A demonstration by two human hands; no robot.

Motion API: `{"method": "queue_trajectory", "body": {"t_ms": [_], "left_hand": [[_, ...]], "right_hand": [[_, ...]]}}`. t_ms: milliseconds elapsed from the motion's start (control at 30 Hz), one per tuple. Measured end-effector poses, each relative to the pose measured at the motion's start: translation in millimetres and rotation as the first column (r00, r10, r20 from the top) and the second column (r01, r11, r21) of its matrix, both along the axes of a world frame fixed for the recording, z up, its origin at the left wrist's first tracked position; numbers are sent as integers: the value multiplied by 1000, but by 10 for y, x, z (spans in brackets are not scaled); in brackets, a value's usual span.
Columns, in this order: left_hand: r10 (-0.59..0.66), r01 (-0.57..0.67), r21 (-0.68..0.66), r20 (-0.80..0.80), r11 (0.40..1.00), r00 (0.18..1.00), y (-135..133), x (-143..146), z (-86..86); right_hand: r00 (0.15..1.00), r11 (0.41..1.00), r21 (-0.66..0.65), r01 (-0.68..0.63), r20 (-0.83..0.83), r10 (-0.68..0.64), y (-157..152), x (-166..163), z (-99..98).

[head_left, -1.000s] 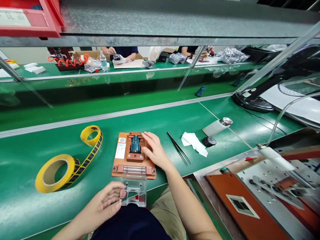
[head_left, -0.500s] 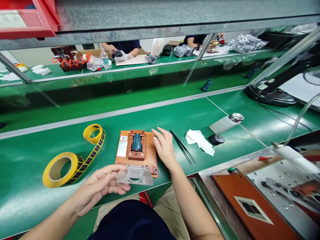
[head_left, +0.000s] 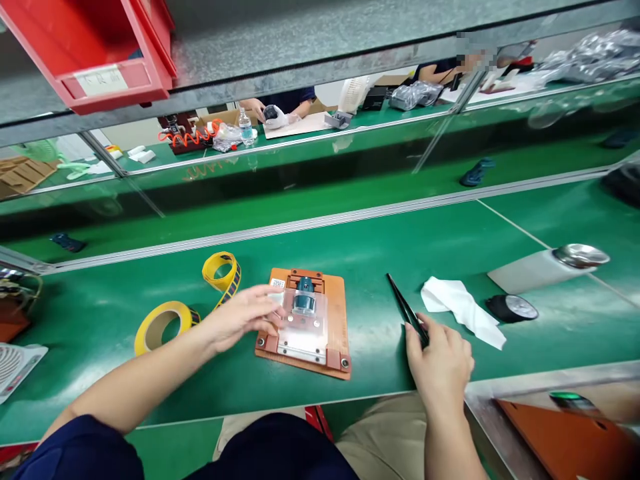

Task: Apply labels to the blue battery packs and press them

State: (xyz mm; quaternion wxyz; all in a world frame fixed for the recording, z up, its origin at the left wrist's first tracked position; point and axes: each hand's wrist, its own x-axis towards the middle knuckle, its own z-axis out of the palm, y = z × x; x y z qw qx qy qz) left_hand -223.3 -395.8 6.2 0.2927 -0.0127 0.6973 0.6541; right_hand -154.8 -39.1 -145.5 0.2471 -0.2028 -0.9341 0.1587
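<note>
My right hand (head_left: 443, 357) is closed around the near end of black tweezers (head_left: 399, 293), whose tips point away over the green bench. My left hand (head_left: 245, 319) has its fingers apart at the left edge of a clear plastic cover (head_left: 303, 337); whether they press on it I cannot tell. The cover is hinged to the front of an orange-brown fixture board (head_left: 337, 300) and lies over its middle. A dark teal, tool-shaped part (head_left: 305, 293) sits in the fixture's raised nest, partly under the cover.
Left of the board lie a roll of yellow label tape (head_left: 150, 327) and its loose coil (head_left: 220, 268). To the right are a white cloth (head_left: 463, 303), a black round object (head_left: 510, 308) and a white bottle (head_left: 535, 270). A red bin (head_left: 115, 87) hangs overhead; co-workers sit beyond the partition.
The clear cover has swung from its opened position near me onto the fixture. My left hand moved forward with it. My right hand left the board's right side and took the tweezers. The view shifted.
</note>
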Motion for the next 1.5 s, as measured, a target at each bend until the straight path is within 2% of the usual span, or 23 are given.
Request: {"method": "queue_trajectory", "body": {"t_ms": [33,67,100,167,200,233,300,367,400,433,467,533,567,600,633,700,800,867,967,1067,1233,1333,1500], "left_hand": [[-43,2,-205,-195,979,980,-113,-109,3],[-106,-76,-423,-390,903,915,-227,-236,3],[-192,-197,-601,-520,774,832,-334,-372,-3],[-360,-306,-802,-525,513,771,-500,-635,-32],[-404,-291,-853,-472,433,784,-554,-746,-53],[-426,-249,-884,-417,396,803,-589,-834,-75],[-426,-188,-895,-366,404,828,-631,-940,-110],[-392,-201,-882,-380,426,838,-676,-952,-115],[-371,-221,-877,-393,427,841,-711,-927,-106],[-335,-246,-861,-416,446,846,-754,-882,-90],[-275,-269,-823,-445,500,852,-802,-821,-71],[-82,-318,-659,-501,682,862,-894,-658,-37],[35,-349,-540,-508,766,861,-929,-563,-26],[143,-384,-421,-500,822,854,-954,-464,-21],[228,-421,-330,-489,845,842,-968,-366,-21],[325,-504,-267,-507,822,798,-969,-180,-32],[401,-608,-237,-566,758,720,-941,51,-50],[430,-631,-211,-571,746,699,-929,168,-61],[461,-629,-163,-547,760,699,-931,285,-90],[475,-628,-137,-538,766,696,-948,347,-129],[466,-625,-134,-552,769,691,-972,383,-161],[467,-644,-144,-574,751,673,-966,385,-164],[457,-623,-145,-558,769,693,-902,373,-112]], "right_hand": [[1000,1000,-7,-1,5,2,10,-17,-9],[1000,1000,-16,-5,2,5,24,-36,-16],[1000,1000,-27,-16,-11,16,39,-52,-20],[996,995,-65,-69,-60,65,65,-75,-16],[992,990,-98,-100,-92,91,68,-80,-5],[986,982,-143,-124,-125,106,61,-81,15],[981,949,-287,-132,-177,83,15,-82,79],[972,841,-528,-121,-236,-8,-72,-97,175],[959,735,-663,-142,-276,-64,-127,-117,233],[943,596,-780,-189,-313,-111,-187,-145,298],[929,439,-862,-253,-343,-139,-251,-183,369],[912,152,-915,-374,-393,-121,-398,-277,521],[908,45,-911,-409,-411,-80,-484,-330,599],[903,-37,-903,-429,-427,-36,-579,-384,677],[897,-96,-893,-439,-441,1,-685,-437,753],[887,-170,-882,-439,-456,75,-927,-533,902],[853,-238,-883,-405,-458,248,-1333,-650,1122],[802,-266,-885,-383,-461,381,-1602,-719,1262],[705,-279,-875,-396,-484,518,-1945,-828,1431],[649,-263,-865,-427,-496,577,-2176,-935,1529],[604,-258,-870,-420,-480,636,-2331,-1028,1572],[590,-253,-876,-410,-467,659,-2351,-1033,1557],[561,-247,-862,-442,-481,674,-2345,-1020,1509]]}}
